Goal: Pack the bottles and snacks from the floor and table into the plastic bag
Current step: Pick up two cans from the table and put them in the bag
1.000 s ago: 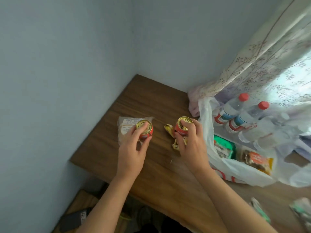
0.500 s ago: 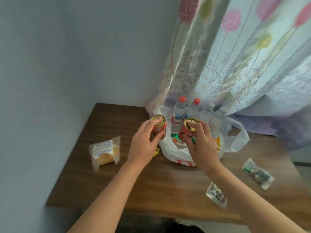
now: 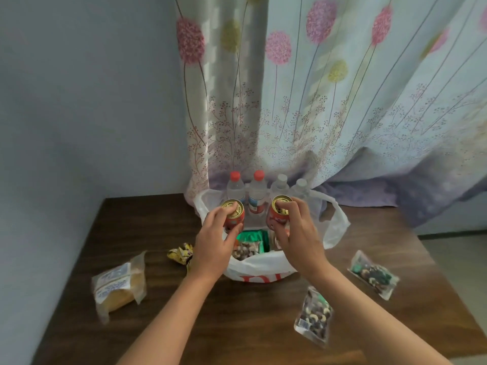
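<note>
A white plastic bag stands open on the wooden table. Inside it are several water bottles at the back and green snack packs at the front. My left hand grips a red can with a gold top over the bag's left side. My right hand grips a second red can over the bag's right side. Both cans are upright, above the bag's opening.
On the table lie a wrapped cake pack at the left, a small yellow snack beside the bag, and two clear nut packs at the right. A flowered curtain hangs behind the bag.
Both hands lifted the two cans from the table's left part and carried them right, over the open bag. The view has swung toward the bag and curtain.
</note>
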{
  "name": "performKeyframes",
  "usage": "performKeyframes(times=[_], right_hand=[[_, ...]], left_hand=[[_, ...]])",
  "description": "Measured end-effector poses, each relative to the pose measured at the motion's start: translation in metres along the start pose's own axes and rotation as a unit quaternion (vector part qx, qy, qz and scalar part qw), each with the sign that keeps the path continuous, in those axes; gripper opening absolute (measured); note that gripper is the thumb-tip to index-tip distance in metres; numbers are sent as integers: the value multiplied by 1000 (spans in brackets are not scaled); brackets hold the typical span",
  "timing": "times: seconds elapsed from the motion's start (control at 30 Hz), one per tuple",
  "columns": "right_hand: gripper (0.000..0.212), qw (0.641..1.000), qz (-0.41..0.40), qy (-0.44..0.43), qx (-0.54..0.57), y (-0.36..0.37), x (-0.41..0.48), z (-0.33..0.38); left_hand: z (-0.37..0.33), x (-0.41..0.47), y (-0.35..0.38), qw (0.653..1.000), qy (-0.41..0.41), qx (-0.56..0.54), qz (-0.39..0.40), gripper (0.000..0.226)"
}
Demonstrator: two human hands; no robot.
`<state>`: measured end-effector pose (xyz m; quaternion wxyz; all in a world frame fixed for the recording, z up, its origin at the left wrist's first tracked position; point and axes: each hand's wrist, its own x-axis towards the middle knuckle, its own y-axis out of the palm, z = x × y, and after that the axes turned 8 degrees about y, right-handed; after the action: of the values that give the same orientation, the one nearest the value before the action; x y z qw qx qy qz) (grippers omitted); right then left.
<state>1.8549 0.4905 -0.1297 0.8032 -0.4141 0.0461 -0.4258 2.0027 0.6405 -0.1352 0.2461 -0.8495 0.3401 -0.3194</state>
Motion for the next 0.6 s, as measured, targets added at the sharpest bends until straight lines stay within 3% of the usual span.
performKeyframes(times=[0.6], right_hand=[[36,996,82,32,26,96,59,-64]], left_hand=[[57,49,94,997,-77,7,-8,43]])
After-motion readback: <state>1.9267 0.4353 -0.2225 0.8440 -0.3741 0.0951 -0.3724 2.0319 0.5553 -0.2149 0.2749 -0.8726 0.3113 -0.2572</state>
